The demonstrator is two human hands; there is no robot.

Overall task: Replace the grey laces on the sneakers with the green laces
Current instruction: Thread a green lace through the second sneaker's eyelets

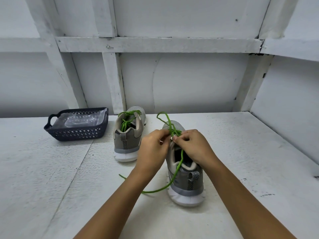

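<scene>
Nearest on the white table (51, 169) stands the near sneaker (185, 180), heel toward the viewer, toe pointing away, long axis running near to far. A green lace (174, 175) trails from its opening over the heel collar and curves left across the table, its free end lying apart from the shoe. Above the tongue, the left hand (152, 149) and right hand (193, 146) meet, fingertips pinched together on the lace at the upper eyelets; both grips are closed tight on it. A loop of the lace rises beyond the hands over the toe. Further back and left, the far sneaker (128, 135) points the same way, already carrying a second green lace (126, 120). Left of it sits a dark basket (77, 133) holding clear plastic (81, 120).
</scene>
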